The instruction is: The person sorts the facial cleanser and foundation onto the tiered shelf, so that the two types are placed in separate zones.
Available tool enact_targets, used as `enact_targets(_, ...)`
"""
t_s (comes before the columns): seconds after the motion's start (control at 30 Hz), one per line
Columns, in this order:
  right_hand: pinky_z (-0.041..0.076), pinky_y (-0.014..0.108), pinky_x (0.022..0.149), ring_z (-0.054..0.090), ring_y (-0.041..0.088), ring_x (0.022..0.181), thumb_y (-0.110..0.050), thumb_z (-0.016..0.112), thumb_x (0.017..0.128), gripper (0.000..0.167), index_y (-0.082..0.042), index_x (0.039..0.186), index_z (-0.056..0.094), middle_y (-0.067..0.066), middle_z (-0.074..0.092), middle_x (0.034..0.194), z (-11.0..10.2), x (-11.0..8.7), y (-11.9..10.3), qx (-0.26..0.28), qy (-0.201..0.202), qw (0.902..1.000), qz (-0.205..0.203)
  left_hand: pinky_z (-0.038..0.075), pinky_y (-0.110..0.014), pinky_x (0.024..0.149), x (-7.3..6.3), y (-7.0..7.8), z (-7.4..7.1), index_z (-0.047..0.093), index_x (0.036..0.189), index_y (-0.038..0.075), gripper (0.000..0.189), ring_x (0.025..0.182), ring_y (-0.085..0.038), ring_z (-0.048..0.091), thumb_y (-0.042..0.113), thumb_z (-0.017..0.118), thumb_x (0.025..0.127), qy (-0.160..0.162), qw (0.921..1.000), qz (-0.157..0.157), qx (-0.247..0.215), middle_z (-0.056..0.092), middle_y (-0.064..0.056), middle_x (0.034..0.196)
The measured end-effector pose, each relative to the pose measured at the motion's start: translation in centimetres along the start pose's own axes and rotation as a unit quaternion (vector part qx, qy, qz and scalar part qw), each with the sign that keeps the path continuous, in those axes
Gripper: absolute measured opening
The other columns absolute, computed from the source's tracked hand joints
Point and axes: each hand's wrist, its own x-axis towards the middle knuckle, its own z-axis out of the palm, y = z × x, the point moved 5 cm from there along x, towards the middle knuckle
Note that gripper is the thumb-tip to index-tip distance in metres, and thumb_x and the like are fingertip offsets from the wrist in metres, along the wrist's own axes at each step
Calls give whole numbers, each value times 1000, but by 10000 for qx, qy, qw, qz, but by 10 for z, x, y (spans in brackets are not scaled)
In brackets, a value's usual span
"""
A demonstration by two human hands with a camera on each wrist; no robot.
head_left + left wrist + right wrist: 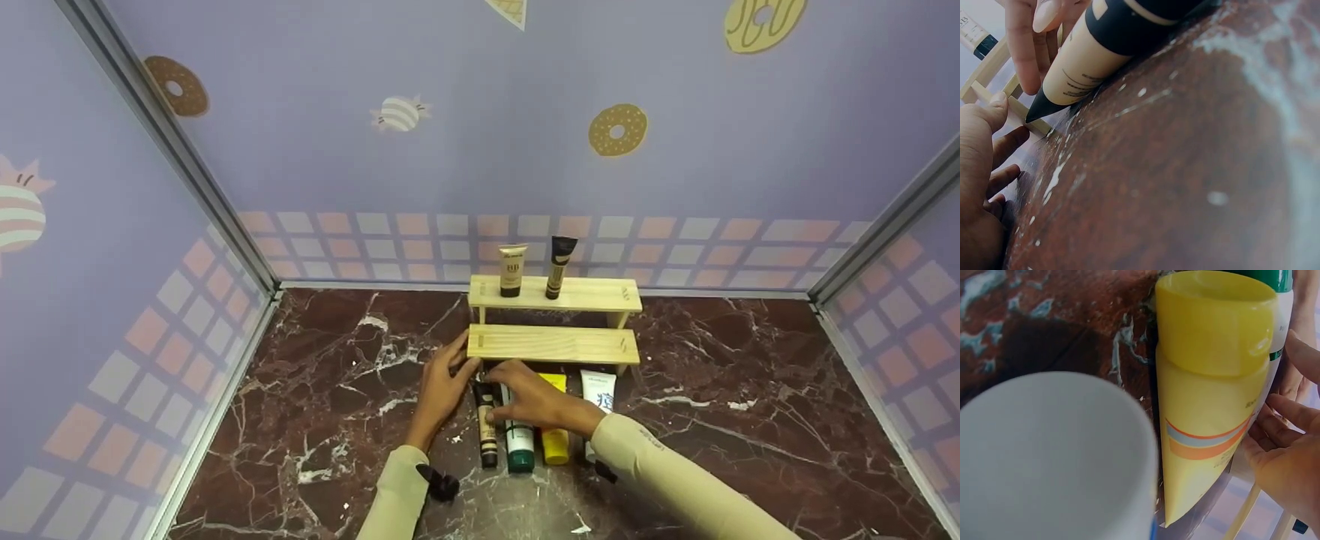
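Note:
Several tubes lie side by side before a two-step wooden stand (551, 345). Leftmost is a black-and-beige cosmetic tube (488, 435), its cap toward me. Beside it lies a white tube with a green cap (520, 454), partly hidden under my right hand (536, 397). That hand arches over both, thumb near the beige tube, fingers extended toward its flat end. My left hand (441, 386) is at the stand's front left corner, fingers loosely spread along its end. In the right wrist view, a yellow tube (1213, 394) lies close to my right fingers.
A white tube with blue print (598, 384) lies furthest right, partly under my right forearm. On the stand's upper step stand a beige BB tube (511, 270) and a black tube (559, 268). Patterned wall panels (360, 172) enclose the dark marble tabletop (720, 420).

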Motion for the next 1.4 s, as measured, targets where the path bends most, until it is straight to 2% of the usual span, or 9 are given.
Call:
enact_targets(0.13,47,54,119,56,38,134,-24,89,96,65,10,145,64,24,62,142,1,2,0,-54,-11,9999,-127,48,-62,117,0,1,0,55,161,3,63,132,-42,66,28,76,106,-7,10000,-1,12,64,-25,147)
enact_targets(0.23,46,56,119,54,41,136,-27,91,95,68,11,144,64,26,61,144,3,4,2,56,-19,9997,-242,48,-62,117,0,2,0,56,161,5,64,133,-42,65,29,77,106,-8,10000,-33,48,64,-24,148)
enact_targets(0.37,47,55,119,53,38,138,-39,91,94,75,7,147,64,24,60,148,9,6,17,-9,58,9991,-429,40,-64,123,2,4,0,56,162,7,63,139,-42,60,29,76,106,2,9999,-66,75,69,-22,145)
enact_targets(0.47,49,52,117,53,35,137,-44,90,93,77,5,148,64,22,60,147,12,8,23,-248,136,9980,-573,34,-64,128,3,3,0,56,162,9,63,141,-40,60,29,76,106,-1,9999,-103,89,74,-18,139)
enact_targets(0.7,46,59,119,53,42,137,-31,92,93,75,10,148,62,28,58,147,2,5,5,-14,-3,9993,-385,40,-66,122,3,3,-1,57,161,7,61,140,-43,59,28,76,106,39,9999,-42,149,67,-22,148)
enact_targets(0.83,49,57,116,54,39,132,-28,93,91,74,9,147,63,26,60,143,3,7,6,-148,64,9989,-438,41,-65,122,4,3,-1,57,161,7,62,139,-43,60,27,76,106,65,9999,-56,108,66,-22,148)
enact_targets(1.1,48,51,120,56,35,135,-24,96,87,78,5,151,62,19,60,144,1,6,0,64,-26,10000,-56,42,-64,122,1,2,-1,56,161,5,62,135,-41,65,27,76,107,40,10000,-70,-31,64,-23,150)
enact_targets(1.27,49,50,119,59,31,132,-23,94,88,74,2,151,63,14,63,138,-2,0,-4,143,13,9998,-102,40,-66,122,0,1,-1,56,161,5,63,139,-44,61,29,76,106,45,10000,-68,24,66,-23,149)
enact_targets(1.4,50,53,116,61,32,128,-23,92,90,68,0,148,65,12,65,135,-7,-3,-9,213,110,9995,-211,41,-65,122,0,-1,0,56,161,7,63,137,-43,63,31,76,106,29,9999,-62,96,68,-23,145)
